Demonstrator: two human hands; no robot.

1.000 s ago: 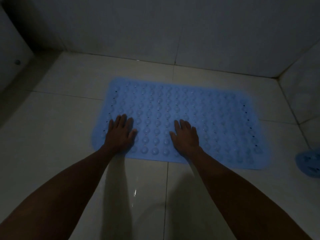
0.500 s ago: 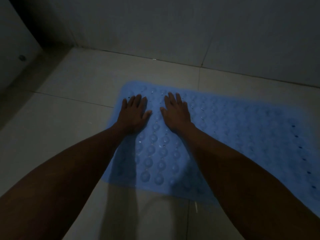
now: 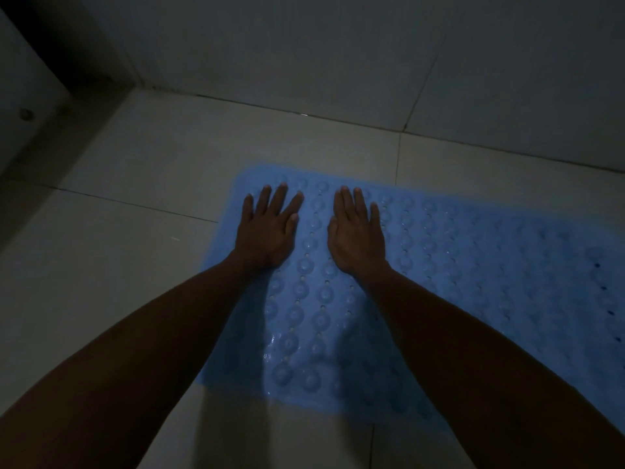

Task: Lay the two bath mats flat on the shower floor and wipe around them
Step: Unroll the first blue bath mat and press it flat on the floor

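A blue bath mat (image 3: 456, 265) with rows of round bumps and small holes lies flat on the pale tiled shower floor (image 3: 142, 184). My left hand (image 3: 269, 228) rests palm down on the mat near its far left corner, fingers spread. My right hand (image 3: 356, 235) presses flat beside it, fingers together. Neither hand holds anything. The mat runs off the right edge of the view. A second mat is not in view.
The back wall (image 3: 304, 55) meets the floor just beyond the mat. A dark corner and a raised ledge (image 3: 30, 96) stand at the far left. Bare floor tiles lie to the left of the mat and in front of it.
Both hands slid from the mat's near edge up to its far left part and came close together. The view shifted left, so the second mat at the right edge dropped out of sight.
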